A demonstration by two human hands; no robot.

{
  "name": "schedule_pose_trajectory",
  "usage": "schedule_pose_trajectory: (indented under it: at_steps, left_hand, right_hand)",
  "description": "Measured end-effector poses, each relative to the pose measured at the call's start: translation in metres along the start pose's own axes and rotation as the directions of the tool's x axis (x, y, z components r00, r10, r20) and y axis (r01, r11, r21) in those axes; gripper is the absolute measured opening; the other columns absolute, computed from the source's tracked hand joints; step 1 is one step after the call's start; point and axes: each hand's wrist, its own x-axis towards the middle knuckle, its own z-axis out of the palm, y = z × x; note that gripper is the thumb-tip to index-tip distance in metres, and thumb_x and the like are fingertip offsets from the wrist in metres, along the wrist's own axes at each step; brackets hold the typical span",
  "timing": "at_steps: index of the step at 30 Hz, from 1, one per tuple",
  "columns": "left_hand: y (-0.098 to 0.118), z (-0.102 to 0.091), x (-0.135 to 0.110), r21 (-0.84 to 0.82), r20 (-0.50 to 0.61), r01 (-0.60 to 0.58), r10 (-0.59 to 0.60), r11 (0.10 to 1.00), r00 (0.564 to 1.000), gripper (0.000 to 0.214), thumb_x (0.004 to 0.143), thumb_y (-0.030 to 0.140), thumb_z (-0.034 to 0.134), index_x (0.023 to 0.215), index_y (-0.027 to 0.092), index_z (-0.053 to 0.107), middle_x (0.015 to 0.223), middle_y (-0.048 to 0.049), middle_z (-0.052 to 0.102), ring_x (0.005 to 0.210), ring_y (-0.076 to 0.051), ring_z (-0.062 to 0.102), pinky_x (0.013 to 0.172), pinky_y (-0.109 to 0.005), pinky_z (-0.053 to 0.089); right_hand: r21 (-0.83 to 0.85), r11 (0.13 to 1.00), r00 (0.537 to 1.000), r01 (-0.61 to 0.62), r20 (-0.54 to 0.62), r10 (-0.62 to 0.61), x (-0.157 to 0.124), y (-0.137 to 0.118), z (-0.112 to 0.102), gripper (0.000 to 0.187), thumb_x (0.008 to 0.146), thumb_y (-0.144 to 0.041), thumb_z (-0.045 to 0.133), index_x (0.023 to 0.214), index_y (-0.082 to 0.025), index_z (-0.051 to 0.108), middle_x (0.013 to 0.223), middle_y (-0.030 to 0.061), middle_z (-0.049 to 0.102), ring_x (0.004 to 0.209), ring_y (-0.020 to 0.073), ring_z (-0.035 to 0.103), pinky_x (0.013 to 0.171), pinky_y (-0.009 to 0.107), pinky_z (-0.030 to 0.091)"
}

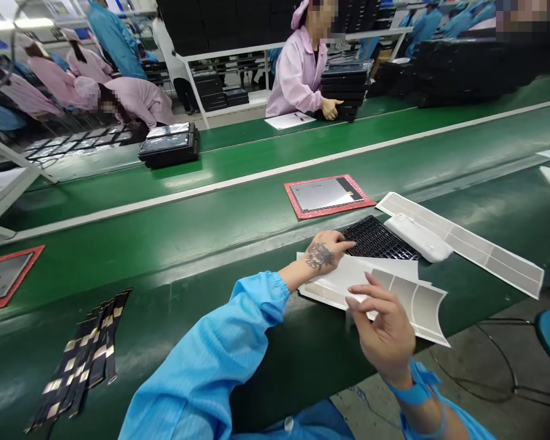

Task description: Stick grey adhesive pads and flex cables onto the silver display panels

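Note:
My left hand, tattooed on its back, is at the near left edge of a black gridded tray. Its fingers are bent together against the tray, and whatever they hold is hidden. My right hand is raised over the near side of the bench, thumb and index finger pinched. A faint, pale bit shows below those fingertips, too blurred to name. Between the hands and the tray lie white sheets and a curled sheet with grey panels. Beside the tray rests a white, wrapped oblong thing.
A long grey-panelled strip lies at the right. Beyond the tray, a display panel sits on red bubble wrap, with another panel far left. Black flex strips lie front left. Across the green conveyor, a co-worker holds stacked black trays.

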Motion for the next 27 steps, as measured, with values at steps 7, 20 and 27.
schedule_pose_trajectory:
  at_steps: [7, 20, 27]
  left_hand:
    - [0.017, 0.002, -0.1, -0.441, -0.2, 0.14, -0.249, 0.887, 0.948, 0.02, 0.089, 0.019, 0.049, 0.101, 0.018, 0.065, 0.088, -0.0052, 0.063, 0.076, -0.015, 0.058, 0.075, -0.029, 0.049]
    - [0.045, 0.031, -0.129, -0.425, 0.083, 0.225, -0.209, 0.877, 0.974, 0.023, 0.087, 0.015, 0.047, 0.099, 0.018, 0.067, 0.084, -0.0037, 0.063, 0.072, -0.015, 0.06, 0.069, -0.026, 0.049]
    - [0.048, 0.039, -0.13, -0.333, 0.12, 0.2, -0.169, 0.922, 0.978, 0.026, 0.084, 0.012, 0.048, 0.103, 0.02, 0.065, 0.087, -0.0034, 0.062, 0.074, -0.016, 0.062, 0.069, -0.028, 0.051]
  right_hand:
    - [0.0, 0.996, 0.973, -0.089, -0.216, 0.086, 0.022, 0.037, -0.013, 0.022, 0.077, -0.007, 0.069, 0.082, -0.021, 0.054, 0.084, -0.0012, 0.059, 0.078, 0.0169, 0.065, 0.091, 0.058, 0.055]
    - [-0.483, 0.876, 0.948, -0.017, 0.27, 0.167, -0.084, 0.004, -0.056, 0.009, 0.088, -0.022, 0.059, 0.095, -0.017, 0.061, 0.1, 0.0104, 0.061, 0.098, 0.0272, 0.062, 0.074, 0.044, 0.059]
    - [-0.53, 0.841, 0.937, 0.107, 0.337, 0.094, -0.092, 0.016, -0.05, 0.01, 0.09, -0.017, 0.053, 0.094, -0.02, 0.062, 0.101, 0.0097, 0.057, 0.099, 0.0258, 0.059, 0.079, 0.043, 0.058]
